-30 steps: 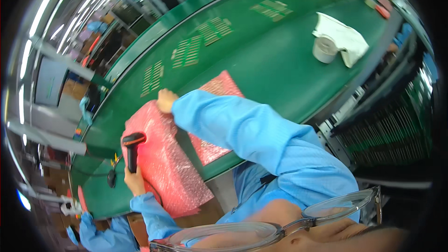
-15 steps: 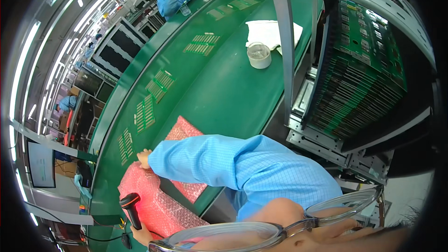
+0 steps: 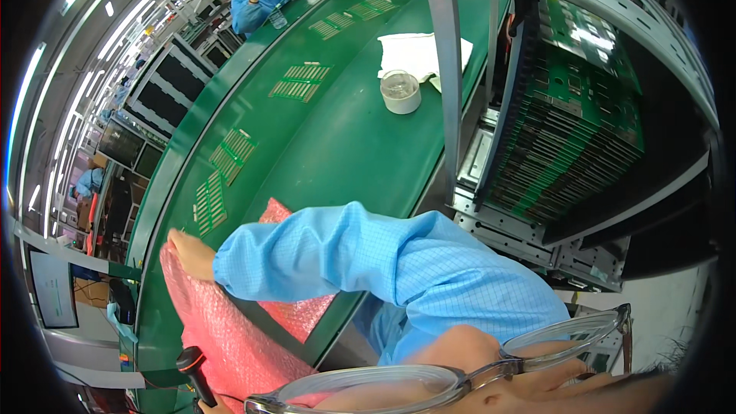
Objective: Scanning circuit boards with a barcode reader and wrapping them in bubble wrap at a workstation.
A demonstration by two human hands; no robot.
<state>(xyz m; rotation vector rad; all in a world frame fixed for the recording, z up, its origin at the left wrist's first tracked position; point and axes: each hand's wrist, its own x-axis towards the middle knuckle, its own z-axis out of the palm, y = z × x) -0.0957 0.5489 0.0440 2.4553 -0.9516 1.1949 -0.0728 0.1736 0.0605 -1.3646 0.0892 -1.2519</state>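
Observation:
My right hand (image 3: 192,255) reaches across to the left, its fingers closed on the upper edge of a pink bubble-wrap bag (image 3: 222,330). The bag slants from that hand down toward me; what it contains, if anything, is hidden. At the lower edge my left hand (image 3: 217,406), mostly cut off, is wrapped round a black barcode scanner (image 3: 201,379) with an orange trim. The scanner's head is beside the bag's lower left side. Another piece of pink bubble wrap (image 3: 303,318) lies on the green belt (image 3: 337,146), partly covered by my right sleeve.
Several green circuit-board panels (image 3: 208,203) lie along the belt. A white tape roll (image 3: 400,93) stands by a white cloth (image 3: 405,54). A metal-framed rack (image 3: 447,69) holds stacked circuit boards (image 3: 571,138) at right. A monitor (image 3: 52,287) stands at left; a co-worker (image 3: 257,0) sits across the belt.
My right hand has moved left and up with the bag's edge, stretching the bag. The scanner sits lower, and its red glow on the bag is gone. The whole view has shifted slightly.

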